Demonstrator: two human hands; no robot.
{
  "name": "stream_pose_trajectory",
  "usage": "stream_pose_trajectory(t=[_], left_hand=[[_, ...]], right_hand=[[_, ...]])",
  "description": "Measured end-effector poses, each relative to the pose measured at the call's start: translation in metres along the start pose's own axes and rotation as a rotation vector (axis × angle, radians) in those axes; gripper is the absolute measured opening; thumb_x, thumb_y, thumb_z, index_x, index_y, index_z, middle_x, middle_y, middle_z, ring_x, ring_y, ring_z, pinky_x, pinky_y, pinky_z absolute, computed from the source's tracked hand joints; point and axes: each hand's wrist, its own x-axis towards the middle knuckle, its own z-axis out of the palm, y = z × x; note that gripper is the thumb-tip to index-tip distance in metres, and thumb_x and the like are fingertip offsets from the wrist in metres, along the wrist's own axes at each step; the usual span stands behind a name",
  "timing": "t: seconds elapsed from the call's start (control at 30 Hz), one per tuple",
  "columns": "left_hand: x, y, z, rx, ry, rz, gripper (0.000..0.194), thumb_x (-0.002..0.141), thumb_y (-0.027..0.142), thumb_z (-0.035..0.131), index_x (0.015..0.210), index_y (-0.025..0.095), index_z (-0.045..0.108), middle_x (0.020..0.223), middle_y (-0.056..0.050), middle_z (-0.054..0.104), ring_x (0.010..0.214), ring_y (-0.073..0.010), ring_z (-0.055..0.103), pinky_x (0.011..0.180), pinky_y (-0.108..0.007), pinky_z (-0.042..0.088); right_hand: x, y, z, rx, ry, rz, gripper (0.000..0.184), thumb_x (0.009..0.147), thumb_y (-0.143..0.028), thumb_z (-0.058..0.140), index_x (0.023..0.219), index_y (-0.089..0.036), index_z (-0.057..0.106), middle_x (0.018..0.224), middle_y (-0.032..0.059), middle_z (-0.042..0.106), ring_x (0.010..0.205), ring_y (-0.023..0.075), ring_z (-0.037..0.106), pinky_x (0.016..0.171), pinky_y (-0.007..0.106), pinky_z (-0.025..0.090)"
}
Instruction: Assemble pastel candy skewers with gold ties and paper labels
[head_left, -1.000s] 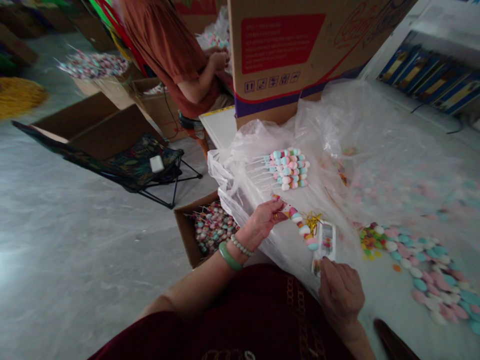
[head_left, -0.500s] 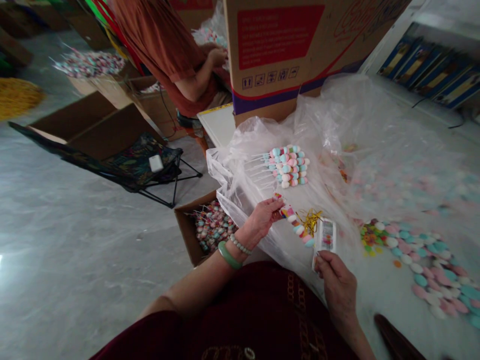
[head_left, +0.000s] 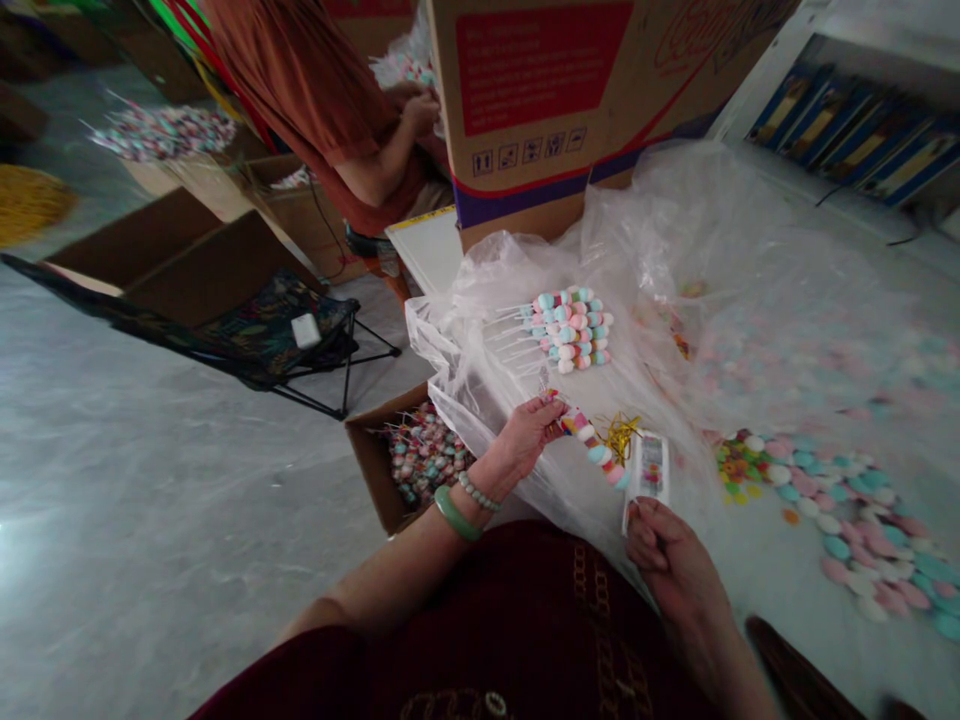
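My left hand (head_left: pixel 529 435), with a green bangle and a beaded bracelet on its wrist, is shut on the stick end of a pastel marshmallow skewer (head_left: pixel 592 448). My right hand (head_left: pixel 667 560) pinches the lower end of a narrow clear packet with a printed card (head_left: pixel 651 470). A gold twist tie (head_left: pixel 619 437) lies next to the skewer, just left of the packet. Several finished skewers (head_left: pixel 566 330) rest in a bundle on a sheet of clear plastic (head_left: pixel 480 320), beyond my hands.
An open cardboard box of wrapped skewers (head_left: pixel 367 460) stands left of the plastic. Pastel candies (head_left: pixel 847 530) are scattered at right. A large printed carton (head_left: pixel 532 100) stands ahead. A co-worker in an orange top (head_left: pixel 315 100) works beyond it, near a low folding chair (head_left: pixel 262 330).
My right hand has risen slightly and grips the packet's lower end more firmly. The packet and skewer have shifted a little up in view, with the skewer closer to the gold tie.
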Motion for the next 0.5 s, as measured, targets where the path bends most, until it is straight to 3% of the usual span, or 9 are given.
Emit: stream_pose_trajectory(t=[0.13, 0.33, 0.43, 0.5], left_hand=[[0.0013, -0.0008, -0.0017, 0.006, -0.006, 0.009, 0.013, 0.068, 0.02, 0.072, 0.074, 0.011, 0.064, 0.072, -0.002, 0.062, 0.068, -0.01, 0.057, 0.071, -0.024, 0.05], [0.0013, -0.0011, -0.0051, 0.025, -0.032, 0.0, 0.014, 0.071, 0.022, 0.07, 0.072, 0.009, 0.064, 0.074, -0.004, 0.064, 0.069, -0.0123, 0.06, 0.075, -0.029, 0.051], [0.0015, -0.0027, -0.0064, 0.028, -0.06, -0.007, 0.013, 0.072, 0.021, 0.07, 0.073, 0.009, 0.065, 0.075, -0.005, 0.065, 0.071, -0.0139, 0.062, 0.078, -0.031, 0.052], [0.0018, -0.0036, -0.0066, 0.032, -0.065, -0.012, 0.011, 0.073, 0.019, 0.069, 0.074, 0.008, 0.065, 0.076, -0.006, 0.065, 0.071, -0.0142, 0.062, 0.079, -0.032, 0.052]], right_hand=[[0.0029, 0.0016, -0.0041, 0.091, -0.058, 0.108, 0.018, 0.069, -0.029, 0.069, 0.069, -0.015, 0.058, 0.046, -0.0116, 0.03, 0.037, 0.0016, 0.012, 0.035, 0.016, 0.014], [0.0052, 0.0011, -0.0047, 0.103, -0.091, 0.125, 0.017, 0.072, -0.029, 0.067, 0.071, -0.015, 0.058, 0.047, -0.0122, 0.028, 0.037, 0.0016, 0.01, 0.035, 0.016, 0.015], [0.0036, 0.0005, -0.0008, 0.045, -0.059, 0.089, 0.017, 0.07, -0.029, 0.069, 0.072, -0.015, 0.058, 0.046, -0.011, 0.034, 0.036, 0.0017, 0.016, 0.036, 0.016, 0.015], [0.0016, 0.0009, 0.0026, -0.071, 0.015, -0.007, 0.018, 0.068, -0.029, 0.07, 0.072, -0.016, 0.058, 0.046, -0.0093, 0.04, 0.037, 0.0026, 0.022, 0.037, 0.017, 0.016]])
